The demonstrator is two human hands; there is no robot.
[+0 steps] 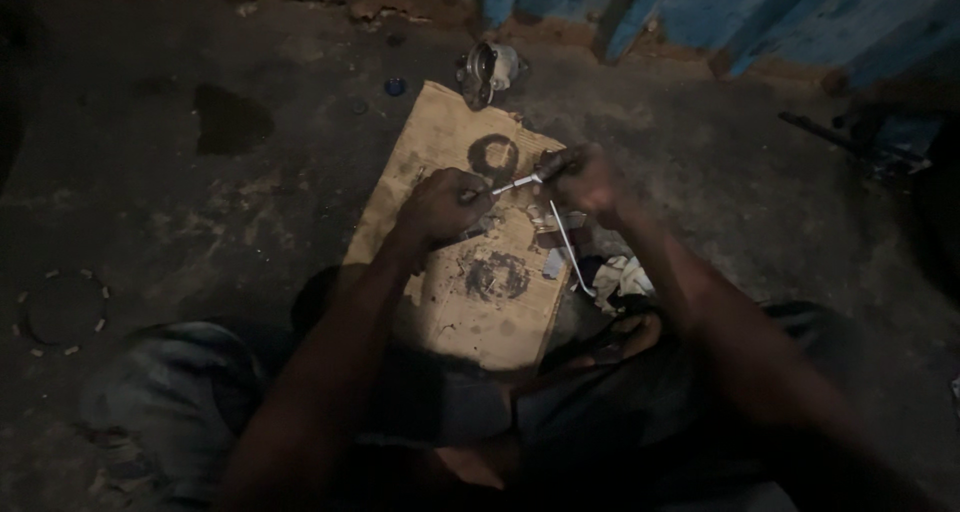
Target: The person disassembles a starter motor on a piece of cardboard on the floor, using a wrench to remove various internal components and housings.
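Note:
My left hand and my right hand meet above a stained sheet of cardboard on the floor. Between them runs a thin shiny metal tool; each hand grips one end of it. Just under the hands, a long thin metal rod with a bent end lies across the cardboard's right edge. Small metal parts sit on the cardboard below my right hand; in the dim light their shape is unclear.
A round metal engine part lies beyond the cardboard's far corner, with a small blue cap to its left. A crumpled rag lies right of the cardboard. A blue painted wall runs along the back. My knees fill the bottom.

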